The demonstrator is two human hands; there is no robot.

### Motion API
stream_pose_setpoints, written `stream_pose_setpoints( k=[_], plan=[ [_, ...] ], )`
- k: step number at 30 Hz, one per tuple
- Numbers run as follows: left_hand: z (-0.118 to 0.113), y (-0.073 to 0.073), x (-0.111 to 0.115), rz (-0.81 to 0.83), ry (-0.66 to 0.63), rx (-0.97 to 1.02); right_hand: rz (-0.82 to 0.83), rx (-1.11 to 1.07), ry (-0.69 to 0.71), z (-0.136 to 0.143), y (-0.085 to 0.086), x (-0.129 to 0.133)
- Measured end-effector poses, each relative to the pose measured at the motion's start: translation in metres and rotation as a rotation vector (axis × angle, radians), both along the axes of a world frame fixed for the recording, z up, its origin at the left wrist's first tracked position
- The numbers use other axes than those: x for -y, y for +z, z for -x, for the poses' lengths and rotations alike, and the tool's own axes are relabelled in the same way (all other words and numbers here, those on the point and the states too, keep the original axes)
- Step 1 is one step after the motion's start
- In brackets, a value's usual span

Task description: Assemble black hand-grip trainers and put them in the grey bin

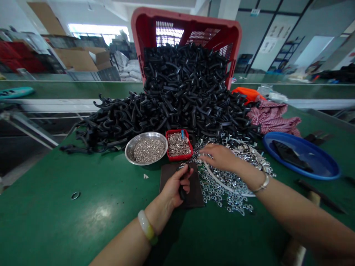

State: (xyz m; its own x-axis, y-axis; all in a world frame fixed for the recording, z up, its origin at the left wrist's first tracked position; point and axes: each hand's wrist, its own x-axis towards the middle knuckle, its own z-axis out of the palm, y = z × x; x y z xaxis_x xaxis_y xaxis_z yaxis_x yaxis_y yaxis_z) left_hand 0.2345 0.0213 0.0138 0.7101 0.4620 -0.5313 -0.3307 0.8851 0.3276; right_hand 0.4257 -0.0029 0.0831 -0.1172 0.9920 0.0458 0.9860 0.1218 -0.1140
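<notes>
My left hand (177,186) is closed around a black curved plastic part (182,192), held over a dark flat pad (165,177) on the table. Much of that part is hidden by the fingers. Over the left edge of a heap of shiny metal nuts and small fittings (222,184), my right hand (219,157) reaches with fingers stretched and slightly apart; nothing shows between them. Just left of it stands a red square tray (191,149) of small metal pins. A steel bowl (129,159) full of tiny metal pieces sits beside the tray.
Black plastic parts (177,99) spill from a tipped red crate (235,33) across the back. At right lie a blue tray (327,166) holding a dark phone-like object, a checked cloth (274,116) and a hammer (313,197). A metal ring (75,195) lies left.
</notes>
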Motion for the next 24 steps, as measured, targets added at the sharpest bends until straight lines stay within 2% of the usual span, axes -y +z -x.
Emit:
stream_pose_setpoints(
  k=[1,2,4,6,9,11,13,20,22,24],
  plan=[
    [0.000,0.000,0.000,0.005,-0.001,0.003,-0.018,0.064,-0.177,-0.019,0.002,-0.006],
    [0.000,0.000,0.000,0.001,-0.002,0.002,-0.029,0.101,-0.298,-0.039,0.004,-0.012],
    [0.000,0.000,0.001,-0.039,-0.002,-0.009,-0.005,0.121,-0.429,-0.078,0.005,-0.020],
    [0.000,0.000,0.003,-0.072,-0.004,-0.017,0.043,0.090,-0.441,-0.109,0.004,-0.023],
    [-0.001,-0.001,0.005,-0.096,-0.007,-0.024,0.108,-0.007,-0.356,-0.136,-0.001,-0.016],
    [-0.001,-0.002,0.005,-0.115,-0.015,-0.029,0.118,-0.050,-0.332,-0.143,-0.005,-0.011],
    [-0.002,-0.003,0.005,-0.135,-0.023,-0.029,0.079,-0.045,-0.371,-0.146,-0.009,-0.008],
    [-0.001,-0.004,0.008,-0.149,-0.014,-0.039,0.032,0.004,-0.484,-0.151,-0.025,-0.022],
    [0.001,-0.004,0.008,-0.138,-0.014,-0.009,-0.010,0.032,-0.516,-0.144,-0.023,-0.018],
    [0.003,-0.004,0.006,-0.104,-0.024,0.032,-0.146,-0.010,-0.573,-0.125,-0.016,-0.010]
  ],
)
